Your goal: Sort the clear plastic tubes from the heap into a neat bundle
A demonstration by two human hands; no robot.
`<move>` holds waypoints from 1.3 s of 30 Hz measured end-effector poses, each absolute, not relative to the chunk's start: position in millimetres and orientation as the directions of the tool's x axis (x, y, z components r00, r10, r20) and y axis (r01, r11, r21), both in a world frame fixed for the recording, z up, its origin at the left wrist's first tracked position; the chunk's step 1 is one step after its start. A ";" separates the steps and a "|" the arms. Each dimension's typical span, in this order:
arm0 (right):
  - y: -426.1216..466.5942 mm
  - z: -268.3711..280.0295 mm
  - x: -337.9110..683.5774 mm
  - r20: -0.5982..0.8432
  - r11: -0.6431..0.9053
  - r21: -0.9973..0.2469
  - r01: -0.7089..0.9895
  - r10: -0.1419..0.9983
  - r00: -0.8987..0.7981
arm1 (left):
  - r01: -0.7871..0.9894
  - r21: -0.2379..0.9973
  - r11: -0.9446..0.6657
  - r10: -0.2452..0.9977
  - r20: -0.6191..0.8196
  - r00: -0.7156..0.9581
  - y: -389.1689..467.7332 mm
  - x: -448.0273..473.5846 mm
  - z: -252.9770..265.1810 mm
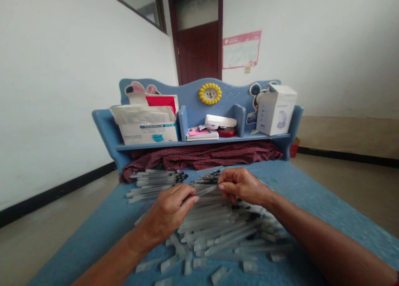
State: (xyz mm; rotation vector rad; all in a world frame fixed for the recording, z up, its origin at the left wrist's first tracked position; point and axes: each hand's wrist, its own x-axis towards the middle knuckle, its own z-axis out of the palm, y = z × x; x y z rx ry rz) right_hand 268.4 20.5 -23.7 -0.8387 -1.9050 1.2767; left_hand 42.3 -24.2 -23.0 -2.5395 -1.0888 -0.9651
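A translucent pen barrel [207,191] spans the gap between my hands above the pile. My left hand [174,207] pinches its left end between thumb and fingers. At its right end, my right hand [241,185] has thumb and fingers closed on it. Below lies a heap of frosted pen barrels [215,223], some with dark ends. Beyond my left hand is a row of pens with black tips [156,180]. Thin dark pen parts [207,178] lie just behind the held barrel. Loose clear caps [170,263] are scattered at the near edge of the heap.
A blue desk [311,203] carries a raised shelf at its back. On the shelf stand a mask box [149,130], a stack of papers [202,135], a red round tin [227,132] and a white carton [276,111]. Checked cloth [199,155] is bunched beneath it.
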 end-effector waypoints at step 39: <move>15.7 -23.1 266.7 0.027 0.220 -0.930 0.293 0.838 -0.545 | 0.721 0.101 -0.685 0.619 0.603 0.503 -24.5 41.2 -25.2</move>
